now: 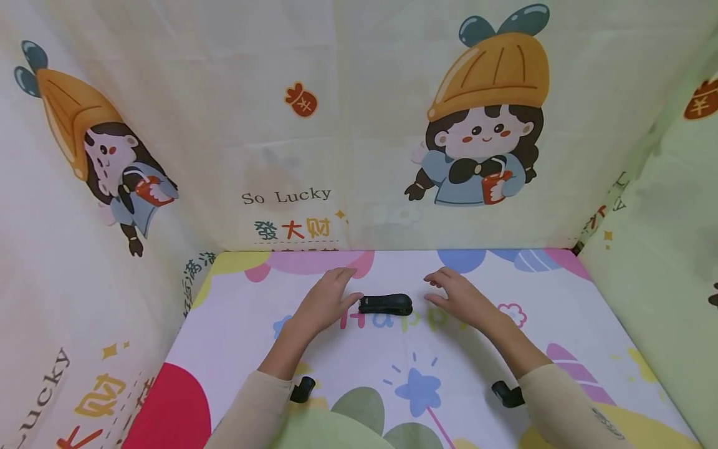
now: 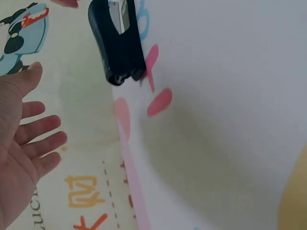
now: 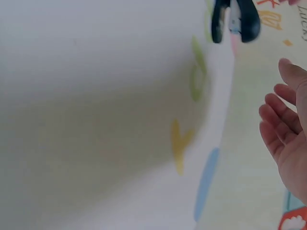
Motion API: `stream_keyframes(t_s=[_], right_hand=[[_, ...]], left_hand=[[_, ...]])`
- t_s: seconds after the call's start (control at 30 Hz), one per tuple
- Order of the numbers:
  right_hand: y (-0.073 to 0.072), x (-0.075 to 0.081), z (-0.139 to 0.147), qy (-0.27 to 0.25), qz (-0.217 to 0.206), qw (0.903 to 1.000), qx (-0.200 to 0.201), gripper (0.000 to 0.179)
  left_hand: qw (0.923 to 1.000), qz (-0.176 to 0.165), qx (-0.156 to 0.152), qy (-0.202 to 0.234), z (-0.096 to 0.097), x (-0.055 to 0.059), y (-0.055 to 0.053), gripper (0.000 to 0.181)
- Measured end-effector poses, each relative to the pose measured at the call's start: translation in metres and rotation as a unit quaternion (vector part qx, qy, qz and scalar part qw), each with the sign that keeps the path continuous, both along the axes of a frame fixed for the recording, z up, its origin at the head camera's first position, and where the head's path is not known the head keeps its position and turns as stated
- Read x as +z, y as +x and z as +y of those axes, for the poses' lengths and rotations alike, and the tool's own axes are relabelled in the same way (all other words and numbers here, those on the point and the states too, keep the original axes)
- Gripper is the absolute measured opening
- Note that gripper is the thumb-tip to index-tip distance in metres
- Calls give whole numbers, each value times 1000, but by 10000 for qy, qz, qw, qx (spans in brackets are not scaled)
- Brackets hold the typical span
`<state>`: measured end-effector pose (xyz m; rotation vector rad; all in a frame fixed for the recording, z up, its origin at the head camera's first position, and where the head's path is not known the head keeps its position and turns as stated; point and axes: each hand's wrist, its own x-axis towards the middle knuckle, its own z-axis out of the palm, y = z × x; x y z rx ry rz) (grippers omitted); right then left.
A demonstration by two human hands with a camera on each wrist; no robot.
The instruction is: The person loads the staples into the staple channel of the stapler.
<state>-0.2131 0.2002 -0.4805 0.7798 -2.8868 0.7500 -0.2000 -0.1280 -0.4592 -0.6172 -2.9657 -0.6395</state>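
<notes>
A black stapler (image 1: 385,304) lies on its side across the middle of the table, over the printed lettering. My left hand (image 1: 325,304) is just left of it, its thumb tip right by the stapler's left end. In the left wrist view the fingers of that hand (image 2: 29,139) are spread apart, beside the stapler (image 2: 117,43). To the right of the stapler, a short gap away, my right hand (image 1: 461,298) faces inward with nothing in it. The right wrist view shows its relaxed fingers (image 3: 278,117) and one end of the stapler (image 3: 237,21).
The table (image 1: 241,349) has a white cover with coloured prints. A patterned cloth (image 1: 370,137) rises behind it and on both sides. Black wrist devices sit at the left cuff (image 1: 303,390) and the right cuff (image 1: 507,394).
</notes>
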Motion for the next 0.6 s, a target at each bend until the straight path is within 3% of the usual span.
stream_keyframes(t_s=[0.23, 0.43, 0.6], right_hand=[[4, 19, 16, 535, 999, 9931, -309, 41], [9, 25, 31, 919, 1933, 9748, -628, 53], [14, 27, 38, 1230, 1886, 9700, -921, 58]], left_hand=[[9913, 863, 89, -988, -22, 2, -4, 66], [9868, 791, 467, -1336, -37, 1, -1, 76], [9854, 692, 645, -1419, -45, -2, 2, 79]])
